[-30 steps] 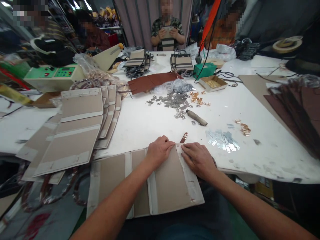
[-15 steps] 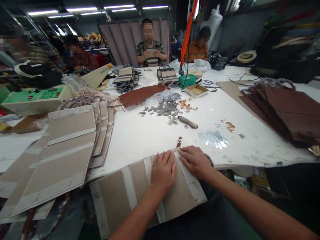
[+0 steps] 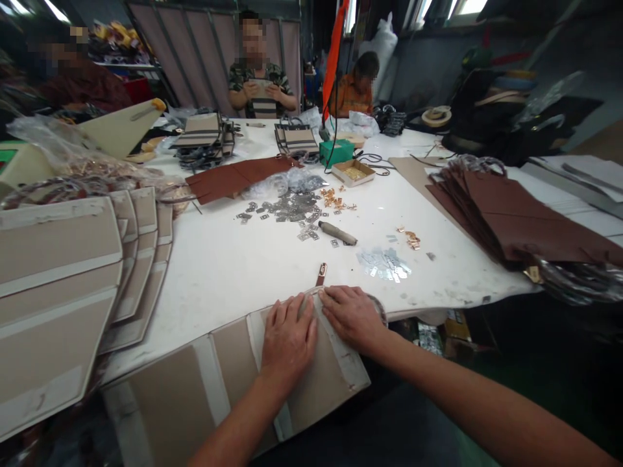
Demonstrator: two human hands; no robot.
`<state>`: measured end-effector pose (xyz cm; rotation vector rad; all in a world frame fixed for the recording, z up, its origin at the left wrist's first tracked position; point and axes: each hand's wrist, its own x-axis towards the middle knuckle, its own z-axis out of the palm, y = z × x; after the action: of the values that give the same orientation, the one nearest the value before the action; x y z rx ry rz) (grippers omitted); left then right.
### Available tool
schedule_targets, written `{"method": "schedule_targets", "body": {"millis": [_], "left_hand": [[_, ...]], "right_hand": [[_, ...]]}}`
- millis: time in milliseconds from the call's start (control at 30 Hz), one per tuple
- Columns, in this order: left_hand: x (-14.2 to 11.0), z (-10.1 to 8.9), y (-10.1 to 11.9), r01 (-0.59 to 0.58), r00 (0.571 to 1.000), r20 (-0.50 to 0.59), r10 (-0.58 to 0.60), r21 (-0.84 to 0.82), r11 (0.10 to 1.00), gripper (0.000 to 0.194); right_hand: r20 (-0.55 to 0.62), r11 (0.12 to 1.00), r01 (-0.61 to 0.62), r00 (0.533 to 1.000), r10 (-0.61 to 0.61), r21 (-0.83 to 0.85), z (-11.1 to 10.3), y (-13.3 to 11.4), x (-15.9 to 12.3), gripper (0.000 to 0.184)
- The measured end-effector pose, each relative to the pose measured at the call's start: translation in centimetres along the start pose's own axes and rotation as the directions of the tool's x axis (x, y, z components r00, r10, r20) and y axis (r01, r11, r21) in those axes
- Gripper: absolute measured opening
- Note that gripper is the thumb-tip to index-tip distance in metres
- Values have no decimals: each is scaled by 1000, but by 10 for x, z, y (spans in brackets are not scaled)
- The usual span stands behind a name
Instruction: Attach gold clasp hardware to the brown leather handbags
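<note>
A beige bag panel (image 3: 165, 389) with pale strips lies across the table's front edge, inner side up. Flat on its upper part rests my left hand (image 3: 291, 337), fingers stretched out. My right hand (image 3: 351, 318) lies just beside it, its fingers extended over the pale strip near the panel's right end. Between the hands, the fingertips nearly meet at the far edge. Beyond that edge a brown strap tab with a gold metal fitting (image 3: 322, 272) sticks out onto the table. Part of a wrapped handle (image 3: 379, 307) shows behind my right wrist.
Beige panels (image 3: 63, 246) are stacked at left, brown bag pieces (image 3: 525, 211) at right. On the white table (image 3: 233, 266) lie a taped tool (image 3: 337, 233), silvery plates (image 3: 384, 263), dark metal plates (image 3: 292, 207) and gold fittings (image 3: 413, 239). A person (image 3: 260, 78) sits opposite.
The view has turned right, so the table and its contents sit farther left in the picture. Both hands stay on the panel in nearly the same pose.
</note>
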<state>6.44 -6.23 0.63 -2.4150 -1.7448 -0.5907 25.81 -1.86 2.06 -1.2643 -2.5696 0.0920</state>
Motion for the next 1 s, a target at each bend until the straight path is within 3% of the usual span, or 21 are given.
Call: {"method": "schedule_targets", "body": {"millis": [167, 267, 333, 400, 467, 633, 833, 933, 1000], "left_hand": [[1, -2, 0, -30, 1000, 1, 30, 51, 998, 41], [1, -3, 0, -17, 1000, 5, 17, 46, 999, 42], [-1, -3, 1, -4, 1000, 10, 3, 26, 1000, 43], [-2, -3, 2, 1, 1000, 12, -1, -4, 1000, 43], [-4, -3, 2, 9, 1000, 17, -9, -30, 999, 43], [-5, -2, 3, 33, 999, 14, -32, -68, 997, 45], [-6, -1, 2, 54, 998, -6, -55, -103, 993, 45], [-7, 0, 2, 65, 998, -10, -67, -130, 989, 46], [-7, -1, 2, 70, 997, -7, -71, -143, 987, 47]], "right_hand": [[19, 1000, 14, 1000, -14, -26, -7, -1, 6, 37], [-23, 999, -3, 1000, 4, 51, -18, 21, 5, 34], [-104, 984, -156, 981, 165, 86, -27, 48, -1, 32], [-151, 919, -387, 907, 393, 70, -33, 80, -9, 32], [-100, 849, -528, 844, 526, 10, -34, 108, -15, 33], [-37, 812, -584, 811, 584, 15, -23, 139, -16, 32], [40, 749, -622, 775, 631, 229, -44, 132, -3, 23], [106, 638, -610, 756, 645, 469, -60, 101, 8, 24], [181, 534, -560, 778, 602, 633, -62, 69, 18, 28]]}}
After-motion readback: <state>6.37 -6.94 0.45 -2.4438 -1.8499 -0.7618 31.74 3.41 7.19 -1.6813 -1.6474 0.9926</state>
